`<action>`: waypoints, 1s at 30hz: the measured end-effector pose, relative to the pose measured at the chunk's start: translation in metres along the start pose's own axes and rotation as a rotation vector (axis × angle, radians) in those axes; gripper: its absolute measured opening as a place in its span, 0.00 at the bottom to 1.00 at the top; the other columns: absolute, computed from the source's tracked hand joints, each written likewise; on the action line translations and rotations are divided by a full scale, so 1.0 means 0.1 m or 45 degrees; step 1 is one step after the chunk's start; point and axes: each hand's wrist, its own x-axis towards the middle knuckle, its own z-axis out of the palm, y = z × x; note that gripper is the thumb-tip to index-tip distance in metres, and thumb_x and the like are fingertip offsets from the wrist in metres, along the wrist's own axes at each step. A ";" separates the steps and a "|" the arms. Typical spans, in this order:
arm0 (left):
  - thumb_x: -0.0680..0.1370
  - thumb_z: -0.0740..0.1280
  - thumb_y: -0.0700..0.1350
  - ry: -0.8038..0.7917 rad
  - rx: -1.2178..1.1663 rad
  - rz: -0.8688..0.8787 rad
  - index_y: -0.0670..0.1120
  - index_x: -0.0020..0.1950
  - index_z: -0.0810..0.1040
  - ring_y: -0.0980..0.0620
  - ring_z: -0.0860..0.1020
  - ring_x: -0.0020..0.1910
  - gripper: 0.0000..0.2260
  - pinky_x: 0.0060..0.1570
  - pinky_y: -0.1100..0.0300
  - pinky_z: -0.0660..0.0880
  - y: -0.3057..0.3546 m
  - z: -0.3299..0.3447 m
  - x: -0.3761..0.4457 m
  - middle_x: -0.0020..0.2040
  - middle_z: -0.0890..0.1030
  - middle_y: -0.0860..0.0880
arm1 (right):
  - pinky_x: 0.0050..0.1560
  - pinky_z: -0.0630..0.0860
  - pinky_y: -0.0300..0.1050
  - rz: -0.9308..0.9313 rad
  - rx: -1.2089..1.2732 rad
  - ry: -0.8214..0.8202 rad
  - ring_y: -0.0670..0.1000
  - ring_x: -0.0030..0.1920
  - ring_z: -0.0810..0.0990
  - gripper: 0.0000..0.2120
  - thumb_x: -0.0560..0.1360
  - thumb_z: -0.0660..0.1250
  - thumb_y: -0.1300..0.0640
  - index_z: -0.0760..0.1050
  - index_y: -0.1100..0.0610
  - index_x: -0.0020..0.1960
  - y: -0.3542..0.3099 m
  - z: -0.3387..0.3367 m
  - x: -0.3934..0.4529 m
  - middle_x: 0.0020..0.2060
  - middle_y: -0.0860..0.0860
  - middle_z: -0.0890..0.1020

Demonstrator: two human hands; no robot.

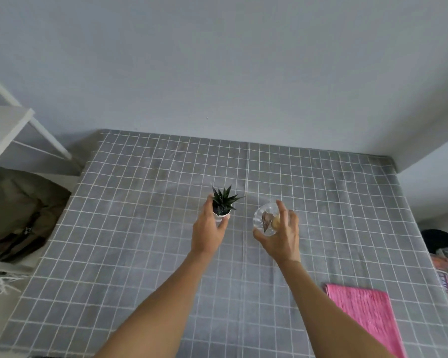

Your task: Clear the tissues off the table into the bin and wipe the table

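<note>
Nearest the camera, at the right front of the bench (140,267) with its grey cloth ruled in white squares, lay a flat folded pink cloth (365,313). It looked soft and limp, light enough to lift with one hand, and would likely be best gathered from its near edge or bunched in the palm for wiping; laid flat, it should drag well on the textured covering.

No loose tissues showed anywhere on the bench, and no bin was in view, so the clearing part seemed done or out of sight.

Farther out, both bare arms reached to mid-bench. The left hand (208,233) had its grip curled around the small white pot of a spiky dark-green succulent (221,205), fingers and thumb touching the pot's sides. The pot looked light but top-heavy and rigid, safest held low around its wall, clear of the pointed leaves.

The right hand (279,233) had its grip wrapped around a clear ribbed glass jar (265,219) holding something brownish I could not make out. Glass is hard, slippery and breakable; a full-circle hold on the body would suit it.

Whether either item was lifted or resting could not be told. Beyond stood a plain pale wall.
</note>
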 end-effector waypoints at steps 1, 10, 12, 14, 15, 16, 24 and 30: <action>0.78 0.67 0.48 0.000 -0.004 -0.003 0.38 0.74 0.63 0.45 0.77 0.62 0.28 0.57 0.50 0.76 0.01 0.04 0.01 0.66 0.76 0.43 | 0.56 0.73 0.66 -0.007 0.004 -0.008 0.64 0.59 0.72 0.45 0.61 0.80 0.52 0.63 0.56 0.73 0.01 0.02 0.04 0.62 0.64 0.69; 0.78 0.67 0.47 -0.002 -0.024 -0.051 0.38 0.73 0.64 0.45 0.78 0.60 0.27 0.57 0.51 0.76 0.00 0.25 0.12 0.64 0.77 0.43 | 0.59 0.70 0.69 -0.001 0.010 -0.052 0.67 0.64 0.68 0.43 0.64 0.78 0.52 0.63 0.57 0.74 0.08 0.19 0.28 0.65 0.67 0.66; 0.78 0.67 0.46 -0.014 -0.027 -0.041 0.38 0.73 0.63 0.45 0.78 0.60 0.27 0.56 0.51 0.77 -0.02 0.29 0.11 0.65 0.76 0.43 | 0.63 0.67 0.70 0.001 0.016 -0.064 0.68 0.69 0.63 0.44 0.65 0.78 0.51 0.60 0.55 0.75 0.10 0.21 0.29 0.70 0.67 0.62; 0.79 0.66 0.45 -0.008 -0.051 -0.035 0.38 0.73 0.63 0.44 0.77 0.61 0.26 0.56 0.50 0.77 -0.05 0.32 0.10 0.67 0.75 0.43 | 0.69 0.62 0.67 0.015 -0.003 -0.089 0.67 0.74 0.56 0.47 0.66 0.77 0.46 0.55 0.51 0.77 0.11 0.20 0.32 0.74 0.65 0.55; 0.79 0.66 0.45 -0.010 -0.058 -0.033 0.38 0.74 0.63 0.43 0.77 0.63 0.26 0.58 0.51 0.77 -0.05 0.32 0.09 0.69 0.73 0.43 | 0.72 0.58 0.65 0.019 -0.038 -0.103 0.66 0.75 0.53 0.48 0.67 0.76 0.42 0.52 0.49 0.77 0.12 0.19 0.34 0.76 0.64 0.52; 0.79 0.66 0.45 -0.015 -0.057 -0.027 0.39 0.74 0.62 0.43 0.76 0.64 0.27 0.59 0.53 0.76 -0.07 0.33 0.08 0.71 0.71 0.43 | 0.73 0.55 0.62 0.019 -0.084 -0.110 0.65 0.76 0.51 0.48 0.67 0.73 0.38 0.49 0.47 0.77 0.14 0.18 0.35 0.77 0.62 0.50; 0.80 0.64 0.49 -0.088 0.025 -0.028 0.41 0.77 0.57 0.44 0.74 0.65 0.30 0.60 0.53 0.75 -0.14 0.30 0.13 0.74 0.67 0.46 | 0.74 0.54 0.60 -0.013 -0.245 -0.122 0.63 0.76 0.51 0.47 0.70 0.67 0.34 0.45 0.46 0.78 0.17 0.15 0.35 0.77 0.62 0.48; 0.79 0.64 0.50 -0.119 0.059 0.040 0.43 0.78 0.53 0.46 0.68 0.72 0.32 0.66 0.49 0.71 -0.16 0.22 0.13 0.77 0.61 0.46 | 0.73 0.52 0.59 0.001 -0.302 -0.166 0.62 0.77 0.50 0.48 0.69 0.67 0.33 0.43 0.45 0.78 0.14 0.10 0.35 0.77 0.61 0.45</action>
